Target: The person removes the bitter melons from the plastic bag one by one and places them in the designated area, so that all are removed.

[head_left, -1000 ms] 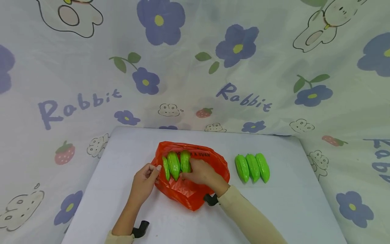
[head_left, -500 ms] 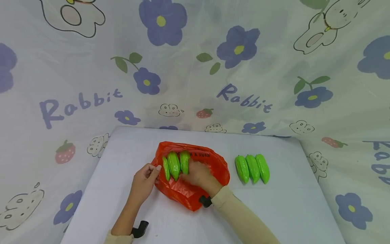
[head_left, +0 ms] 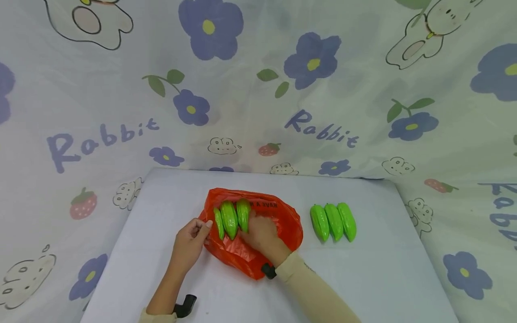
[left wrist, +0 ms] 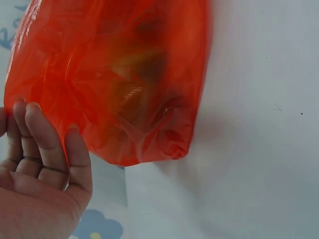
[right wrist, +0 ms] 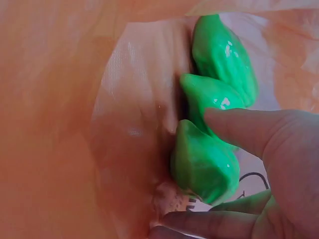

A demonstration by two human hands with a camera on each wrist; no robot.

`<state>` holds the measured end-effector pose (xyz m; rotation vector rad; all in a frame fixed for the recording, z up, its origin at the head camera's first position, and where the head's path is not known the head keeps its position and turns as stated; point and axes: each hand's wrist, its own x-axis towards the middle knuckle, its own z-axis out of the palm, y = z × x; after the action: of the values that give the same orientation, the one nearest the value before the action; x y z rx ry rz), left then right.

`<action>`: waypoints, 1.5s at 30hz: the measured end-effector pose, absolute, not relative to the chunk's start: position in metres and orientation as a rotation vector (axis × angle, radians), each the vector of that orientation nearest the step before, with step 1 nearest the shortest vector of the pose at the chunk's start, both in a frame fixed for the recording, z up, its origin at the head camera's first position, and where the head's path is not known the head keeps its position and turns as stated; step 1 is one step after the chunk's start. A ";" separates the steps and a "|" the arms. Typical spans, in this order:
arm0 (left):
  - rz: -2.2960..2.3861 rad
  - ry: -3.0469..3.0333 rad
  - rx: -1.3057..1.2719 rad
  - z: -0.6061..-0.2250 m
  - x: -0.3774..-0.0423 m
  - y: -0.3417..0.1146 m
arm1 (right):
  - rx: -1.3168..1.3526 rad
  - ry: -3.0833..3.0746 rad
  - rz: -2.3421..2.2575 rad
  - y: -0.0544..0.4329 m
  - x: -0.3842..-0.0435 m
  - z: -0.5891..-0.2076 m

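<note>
A red plastic bag (head_left: pixel 242 256) lies on the table with its mouth gaping. Inside it, three glossy green elongated vegetables (head_left: pixel 229 220) sit side by side. My left hand (head_left: pixel 190 240) pinches the bag's left rim between thumb and fingers; in the left wrist view its fingers lie against the red plastic. Reaching into the bag, my right hand (head_left: pixel 261 233) is beside the rightmost vegetable (head_left: pixel 243 215). In the right wrist view the thumb (right wrist: pixel 239 127) extends over the vegetables, while the other fingers (right wrist: pixel 214 224) stretch out past the nearest vegetable (right wrist: pixel 205 164).
Three more green vegetables (head_left: pixel 333 221) lie in a row on the white table (head_left: pixel 363 278), right of the bag. A patterned curtain (head_left: pixel 250 103) rises behind and around the table. A black camera mount (head_left: pixel 186 306) is on the left wrist.
My right hand has shifted slightly at the rightmost vegetable in the bag, its wrist and forearm swinging left. The left hand stays at the bag's rim, and the row outside lies as before.
</note>
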<state>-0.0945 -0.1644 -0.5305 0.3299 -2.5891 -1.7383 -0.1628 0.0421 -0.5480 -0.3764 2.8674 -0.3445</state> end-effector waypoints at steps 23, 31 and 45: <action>-1.741 -2.588 0.367 -0.532 -0.095 -0.163 | -0.339 2.904 -0.259 0.043 -0.170 -0.547; -1.751 -2.587 0.375 -0.532 -0.094 -0.163 | -0.351 2.881 -0.357 0.052 -0.169 -0.546; -1.743 -2.591 0.364 -0.531 -0.094 -0.163 | -0.335 2.887 -0.414 0.059 -0.172 -0.550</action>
<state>-0.0943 -0.1627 -0.5306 0.3643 -2.5912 -1.7432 -0.1717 0.0591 -0.5499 -0.3352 2.8869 -0.4143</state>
